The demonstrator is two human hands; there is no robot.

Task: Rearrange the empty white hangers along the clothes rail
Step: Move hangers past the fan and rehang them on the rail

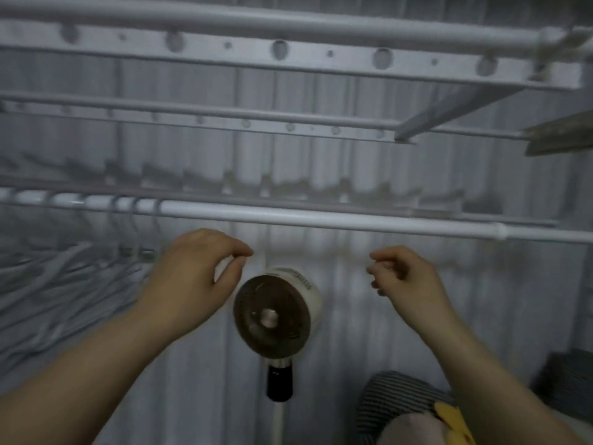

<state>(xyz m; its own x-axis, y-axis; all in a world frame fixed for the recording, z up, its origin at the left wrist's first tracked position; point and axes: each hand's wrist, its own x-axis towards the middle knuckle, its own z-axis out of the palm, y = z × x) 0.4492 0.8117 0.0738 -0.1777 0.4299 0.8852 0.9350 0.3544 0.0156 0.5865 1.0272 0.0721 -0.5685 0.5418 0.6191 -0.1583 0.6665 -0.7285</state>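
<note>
A white clothes rail [321,218] runs across the view, just above both hands. Several empty white hangers [64,277] hang bunched together at its left end, their hooks [134,207] over the rail. My left hand [192,277] is raised below the rail, just right of the hangers, with fingers curled and thumb near the fingertips, holding nothing that I can see. My right hand [404,277] is up at the same height further right, fingers loosely curled and empty. The rail between and to the right of my hands is bare.
A small round fan [276,313] on a black stem stands behind and between my hands. Overhead are white drying-rack bars [288,27] with holes. A striped cloth and a yellow item [417,409] lie at the bottom right. A pale curtain-like wall is behind.
</note>
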